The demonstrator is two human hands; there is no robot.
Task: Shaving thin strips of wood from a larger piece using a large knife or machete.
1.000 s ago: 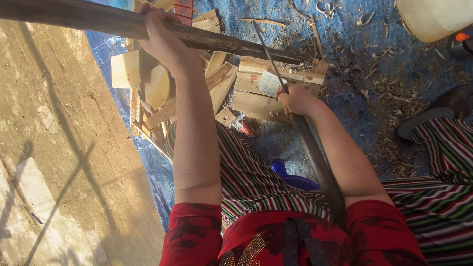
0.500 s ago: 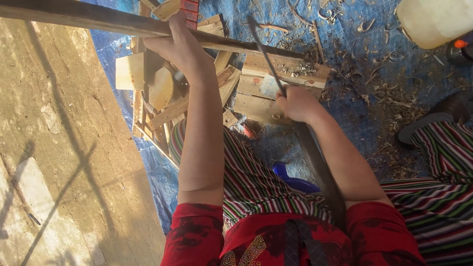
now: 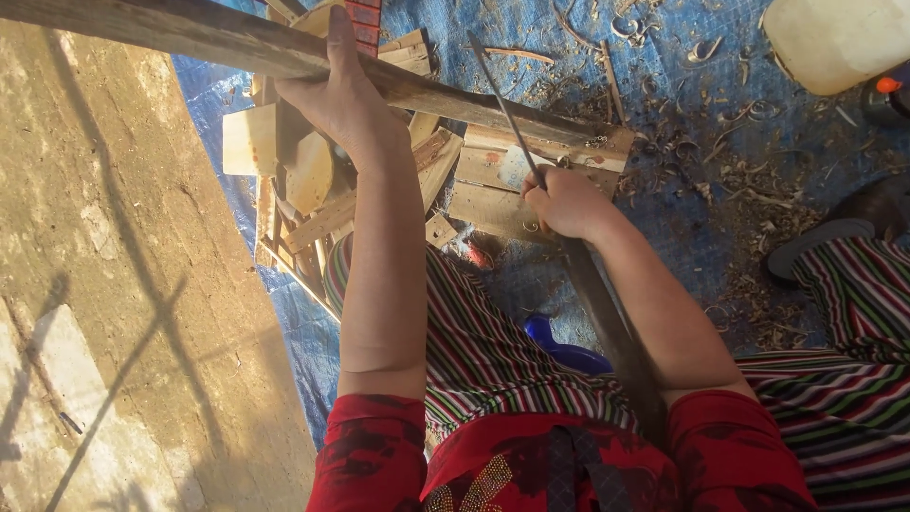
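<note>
A long, dark, rough wooden pole (image 3: 474, 100) runs slantwise from the upper left down to the right, clasped under the left hand's fingers (image 3: 332, 71) near its middle, its lower end resting on pale wooden boards (image 3: 493, 190). A slim, straight metal blade (image 3: 507, 109) rises from the right hand's fingers (image 3: 559, 194), tilted up and left, crossing the pole just right of the left fingers.

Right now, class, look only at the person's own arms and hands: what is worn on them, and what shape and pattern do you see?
Both arms are bare from short red sleeves down. The sleeves carry a darker blotchy print. The left hand and right hand are bare: no gloves, and no rings, watch or bracelets that I can see.
</note>
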